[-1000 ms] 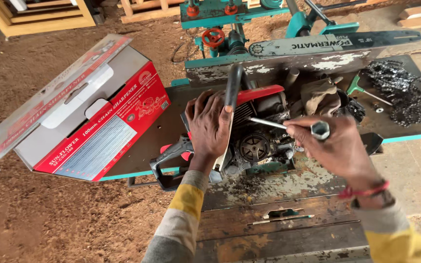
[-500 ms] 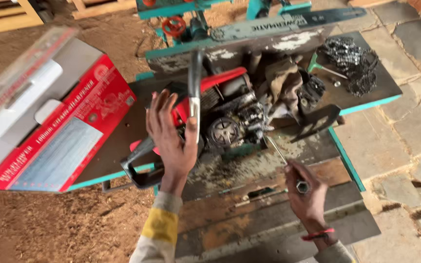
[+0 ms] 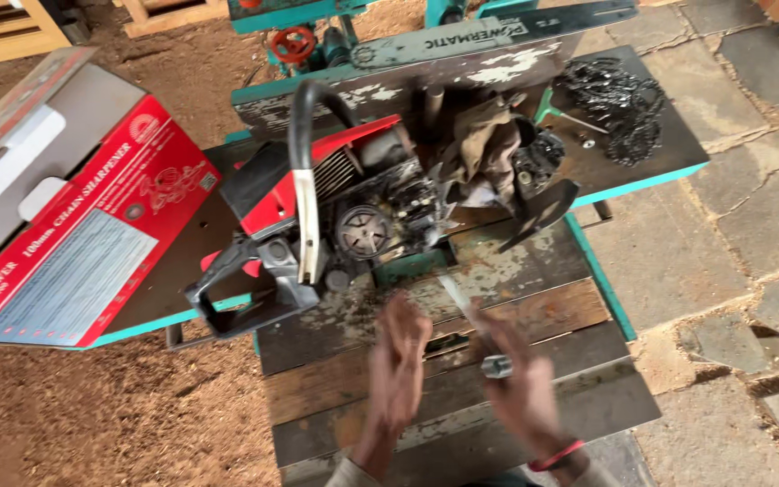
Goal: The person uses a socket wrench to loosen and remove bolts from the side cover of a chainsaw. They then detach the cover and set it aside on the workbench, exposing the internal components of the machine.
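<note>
While the left hand (image 3: pixel 398 361) hovers, the right hand (image 3: pixel 520 388) holds a metal tool (image 3: pixel 475 329).

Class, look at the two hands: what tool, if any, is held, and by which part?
The right hand grips a metal socket wrench near its socket end, shaft pointing toward the chainsaw. The left hand appears empty, though blurred.

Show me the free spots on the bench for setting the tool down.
Bare planks right of the right hand, and weathered boards between the chainsaw and the bench's teal edge. Crowded: the back, with rag and loose chain; the red box fills the left.
</note>
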